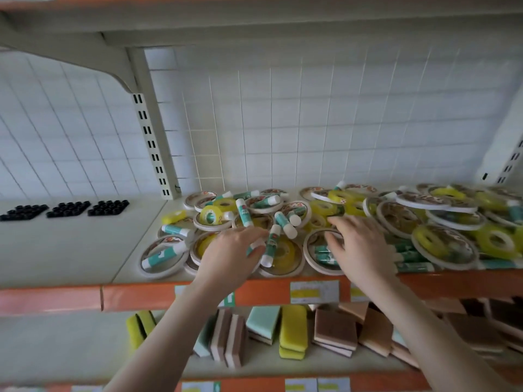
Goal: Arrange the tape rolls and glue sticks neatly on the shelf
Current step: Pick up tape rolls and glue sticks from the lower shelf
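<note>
Everywhere on the cream shelf [85, 250] the goods lie mixed: flat white-rimmed tape rolls [399, 219], yellow tape rolls [495, 240] and teal-and-white glue sticks [243, 212] heaped from the slotted upright [152, 142] to the right edge, too tangled and blurred to count. The left hand [232, 256] pinches one glue stick [270, 246] between thumb and fingers, just above a yellow roll in the front row. The right hand [359, 244] hovers with fingers spread and slightly bent over a white-rimmed roll [319, 253] that has glue sticks lying on it; whether the fingertips touch anything I cannot tell. Left of the upright, three clusters of small black rings [66, 209] sit in a row, well apart from the heap. Behind stands a white wire grid [311, 123]. Price labels [314, 291] sit on the orange shelf edge [135, 295]. Below, sponges [293, 329] in yellow, mint, brown and pink lean against one another.
</note>
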Demonstrator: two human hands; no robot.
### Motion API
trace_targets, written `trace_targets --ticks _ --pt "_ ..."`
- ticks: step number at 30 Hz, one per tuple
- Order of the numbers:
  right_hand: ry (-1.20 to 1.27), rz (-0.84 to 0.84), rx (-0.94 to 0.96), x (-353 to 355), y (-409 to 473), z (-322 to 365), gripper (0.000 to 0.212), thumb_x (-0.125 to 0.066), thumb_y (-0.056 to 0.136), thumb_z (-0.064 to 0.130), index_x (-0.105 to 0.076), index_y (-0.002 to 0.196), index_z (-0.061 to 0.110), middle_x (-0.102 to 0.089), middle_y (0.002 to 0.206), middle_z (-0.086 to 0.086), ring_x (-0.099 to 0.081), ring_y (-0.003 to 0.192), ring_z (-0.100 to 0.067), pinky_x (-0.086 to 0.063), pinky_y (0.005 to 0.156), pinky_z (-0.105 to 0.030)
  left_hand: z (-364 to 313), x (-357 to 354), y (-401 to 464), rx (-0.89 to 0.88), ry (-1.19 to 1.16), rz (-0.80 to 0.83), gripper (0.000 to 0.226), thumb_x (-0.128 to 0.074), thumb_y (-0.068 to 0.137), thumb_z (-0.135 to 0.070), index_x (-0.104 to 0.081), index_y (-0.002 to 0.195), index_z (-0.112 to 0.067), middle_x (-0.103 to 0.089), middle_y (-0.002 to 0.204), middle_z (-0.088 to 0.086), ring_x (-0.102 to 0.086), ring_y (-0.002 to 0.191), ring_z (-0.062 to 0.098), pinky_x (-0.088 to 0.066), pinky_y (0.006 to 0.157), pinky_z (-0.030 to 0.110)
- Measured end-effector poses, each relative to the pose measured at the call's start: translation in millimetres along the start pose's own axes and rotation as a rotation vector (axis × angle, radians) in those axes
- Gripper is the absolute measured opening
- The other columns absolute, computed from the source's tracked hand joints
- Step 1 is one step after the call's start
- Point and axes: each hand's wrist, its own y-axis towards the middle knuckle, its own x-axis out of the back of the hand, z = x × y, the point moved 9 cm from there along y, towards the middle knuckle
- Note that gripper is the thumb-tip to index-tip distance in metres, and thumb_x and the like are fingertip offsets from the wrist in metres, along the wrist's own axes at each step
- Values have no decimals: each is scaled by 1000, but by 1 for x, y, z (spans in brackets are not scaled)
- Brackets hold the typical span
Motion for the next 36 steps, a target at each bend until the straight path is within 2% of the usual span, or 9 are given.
trace_targets --ticks 6,9,12,15,28,30,32,34,36 --pt "7 13 -4 -4 1 -5 27 -65 85 23 -66 109 11 -67 98 -5 -61 95 -28 -48 84 -44 -1 -5 2 -30 -3 -33 27 -56 90 -20 -66 115 -24 -62 107 -6 -58 96 15 -45 74 26" --pt "18 19 15 -6 5 1 27 -65 85 22 -66 109 10 -67 96 -6 -62 92 -28 -49 78 -39 1 -1 3 -48 2 -59 22 -57 88 -21 -68 107 -24 -63 99 -7 -59 87 16 -44 66 25" --pt "49 78 50 -12 11 12 33 -59 89 23 -61 120 11 -64 108 -6 -59 101 -26 -47 83 -36 6 11 5 -22 2 -124 11 -61 85 -19 -67 95 -20 -60 89 -4 -59 75 21 -46 60 29" --pt "21 118 90 -17 18 23 39 -55 92 24 -53 130 15 -60 119 -3 -56 108 -23 -44 88 -32 15 22 5 14 -49 -169 13 -64 83 -18 -67 96 -18 -57 86 -6 -58 70 20 -51 63 37" --pt "22 173 217 -30 39 54 35 -52 93 21 -56 127 23 -57 127 6 -48 118 -18 -41 90 -27 38 32 1 29 -95 -186 9 -68 81 -24 -61 85 -27 -56 84 -11 -56 69 6 -48 64 27" --pt "44 130 199 -26 40 50 32 -54 93 21 -58 124 20 -61 122 3 -54 113 -19 -45 86 -28 39 33 1 36 -99 -187 15 -69 80 -24 -56 81 -32 -56 82 -13 -55 68 5 -47 63 24" --pt "112 57 170 -18 42 47 24 -58 90 19 -63 113 14 -66 105 -2 -61 95 -22 -48 71 -29 38 36 0 37 -107 -207 20 -70 79 -21 -54 79 -33 -55 79 -14 -55 66 2 -44 60 16" --pt "197 -30 160 -8 45 44 17 -65 85 13 -65 102 8 -66 86 -4 -60 69 -19 -42 56 -24 37 43 -3 48 -123 -245 19 -72 78 -20 -57 80 -31 -54 78 -17 -55 65 0 -40 58 10" --pt "249 -123 174 4 48 45 19 -70 80 7 -65 98 6 -65 79 -5 -58 60 -17 -39 52 -21 35 54 -6 62 -141 -293 17 -73 77 -18 -59 82 -27 -54 78 -18 -57 68 0 -40 58 8"
